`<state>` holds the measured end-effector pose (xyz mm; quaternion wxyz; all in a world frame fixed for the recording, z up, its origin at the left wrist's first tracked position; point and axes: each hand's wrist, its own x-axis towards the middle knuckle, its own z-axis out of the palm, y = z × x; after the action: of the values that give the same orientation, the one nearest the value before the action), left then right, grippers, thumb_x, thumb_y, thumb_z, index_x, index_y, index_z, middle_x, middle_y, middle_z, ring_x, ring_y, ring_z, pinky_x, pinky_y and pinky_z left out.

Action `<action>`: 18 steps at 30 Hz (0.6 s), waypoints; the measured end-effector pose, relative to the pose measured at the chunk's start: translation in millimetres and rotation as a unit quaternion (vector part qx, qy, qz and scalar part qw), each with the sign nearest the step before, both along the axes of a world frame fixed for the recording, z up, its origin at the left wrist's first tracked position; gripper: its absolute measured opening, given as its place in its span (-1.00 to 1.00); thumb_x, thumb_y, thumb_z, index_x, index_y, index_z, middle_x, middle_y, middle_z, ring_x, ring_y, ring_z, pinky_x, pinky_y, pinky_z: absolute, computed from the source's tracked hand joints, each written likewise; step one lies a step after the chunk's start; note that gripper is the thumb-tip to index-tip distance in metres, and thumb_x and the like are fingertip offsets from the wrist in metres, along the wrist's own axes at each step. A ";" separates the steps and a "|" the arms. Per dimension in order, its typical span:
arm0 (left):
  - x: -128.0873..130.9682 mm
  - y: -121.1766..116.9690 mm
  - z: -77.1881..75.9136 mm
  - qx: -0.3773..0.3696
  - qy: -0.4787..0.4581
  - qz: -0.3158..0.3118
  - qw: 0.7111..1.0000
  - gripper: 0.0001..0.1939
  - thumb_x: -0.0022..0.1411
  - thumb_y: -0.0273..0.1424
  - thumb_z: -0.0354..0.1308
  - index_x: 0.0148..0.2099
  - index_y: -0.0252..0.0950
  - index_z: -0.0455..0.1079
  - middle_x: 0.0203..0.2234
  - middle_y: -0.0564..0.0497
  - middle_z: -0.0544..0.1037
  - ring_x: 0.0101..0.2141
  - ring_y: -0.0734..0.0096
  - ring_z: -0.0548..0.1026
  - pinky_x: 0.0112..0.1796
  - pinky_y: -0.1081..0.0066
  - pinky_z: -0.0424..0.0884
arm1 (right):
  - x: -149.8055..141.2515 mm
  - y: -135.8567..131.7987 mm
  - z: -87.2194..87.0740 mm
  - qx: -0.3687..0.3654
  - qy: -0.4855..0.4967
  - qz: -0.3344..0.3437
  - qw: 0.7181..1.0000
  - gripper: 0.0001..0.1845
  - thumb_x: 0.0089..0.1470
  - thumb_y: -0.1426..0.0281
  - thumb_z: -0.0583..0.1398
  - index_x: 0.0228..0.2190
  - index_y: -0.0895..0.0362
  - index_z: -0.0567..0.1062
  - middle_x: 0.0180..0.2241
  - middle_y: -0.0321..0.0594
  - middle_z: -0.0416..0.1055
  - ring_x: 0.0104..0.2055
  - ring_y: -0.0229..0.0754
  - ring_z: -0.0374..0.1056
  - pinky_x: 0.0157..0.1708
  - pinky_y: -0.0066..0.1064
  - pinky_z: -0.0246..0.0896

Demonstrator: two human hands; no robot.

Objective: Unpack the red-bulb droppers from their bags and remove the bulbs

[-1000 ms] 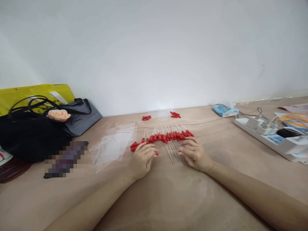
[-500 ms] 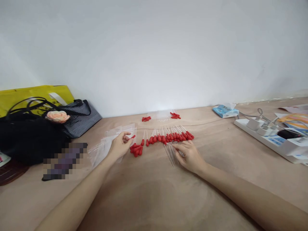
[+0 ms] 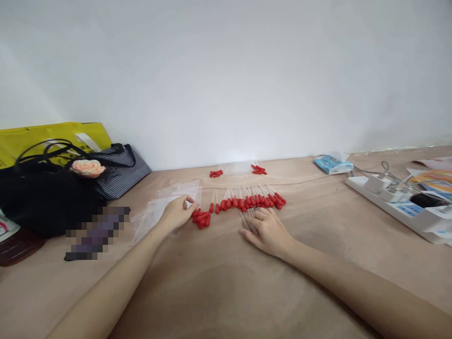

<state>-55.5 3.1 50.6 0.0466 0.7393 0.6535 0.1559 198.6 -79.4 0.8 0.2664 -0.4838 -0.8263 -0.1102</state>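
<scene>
While the left hand (image 3: 176, 213) reaches over the edge of the flat, clear plastic bags with red seal lines (image 3: 155, 213), its thumb and index finger curve toward each other beside the loose pile of small red rubber bulbs (image 3: 201, 219). The tips look close together, but whether anything is pinched between them I cannot tell. The clear bags overlap in a fanned stack on the light brown wood-look tabletop (image 3: 226, 282); they lie flat, and their contents, if any, cannot be made out.

The right hand (image 3: 270, 231) is spread low, palm down, fingers loosely bent and partly covering the bare, thin clear tubes (image 3: 244, 219); its grip on them cannot be told. Just beyond it, a row of thin clear droppers with red bulbs (image 3: 247, 201) lies side by side, bulbs toward the person. Farther back, near the wall, two small red clusters (image 3: 216, 173) flank a hazy clear patch.

At the left, a black fabric bag with a peach flower (image 3: 45, 202) stands before a yellow bag (image 3: 84, 132) and a black-and-white striped bag (image 3: 123, 172); their insides are hidden. At the right, a blue soft tissue pack (image 3: 333, 165) has white tissue poking from its top, near a white power strip (image 3: 384, 200) holding several plugs.
</scene>
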 end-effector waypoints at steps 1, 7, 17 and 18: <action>4.5 1.7 0.9 0.004 0.011 -0.010 1.000 -0.68 0.04 -0.12 -0.05 -0.34 -0.25 0.33 -0.56 0.06 0.39 -0.51 0.40 0.36 -0.51 0.50 0.14 | -0.8 -1.3 1.7 -0.013 -0.006 -0.002 1.000 -0.71 0.00 0.20 0.10 -0.41 0.16 0.45 -0.51 -0.20 0.33 -0.36 -0.16 0.17 -0.32 -0.33 -0.07; 34.0 22.4 3.9 -0.104 0.052 -0.006 0.993 -0.64 -0.14 -0.02 0.07 -0.54 -0.23 0.38 -0.58 0.02 0.45 -0.50 0.34 0.39 -0.53 0.49 0.16 | -4.4 -4.1 6.2 -0.035 -0.039 -0.018 0.998 -0.40 -0.09 -0.04 0.06 -0.18 0.16 0.39 -0.37 -0.13 0.32 -0.28 -0.10 0.17 -0.27 -0.25 -0.10; 45.1 32.7 3.1 -0.148 0.034 0.013 0.988 -0.71 -0.08 -0.19 0.05 -0.66 -0.27 0.34 -0.81 0.05 0.35 -0.70 0.37 0.34 -0.62 0.44 0.15 | -11.0 -1.1 1.0 -0.028 -0.007 -0.057 0.998 -0.17 -0.31 -0.23 0.04 -0.10 0.06 0.32 -0.26 -0.09 0.26 -0.24 -0.03 0.14 -0.20 -0.11 -0.09; 44.4 31.6 4.5 -0.131 0.035 0.016 0.991 -0.71 -0.06 -0.20 0.03 -0.66 -0.27 0.33 -0.81 0.05 0.34 -0.69 0.37 0.35 -0.61 0.44 0.16 | -10.5 -0.8 0.3 -0.028 -0.005 -0.057 0.998 -0.15 -0.32 -0.24 0.04 -0.09 0.06 0.32 -0.25 -0.09 0.26 -0.24 -0.03 0.14 -0.19 -0.10 -0.09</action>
<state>-11.1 34.8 55.2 0.1176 0.7210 0.6815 0.0435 188.1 -80.2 1.1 0.2417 -0.5365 -0.8017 -0.1047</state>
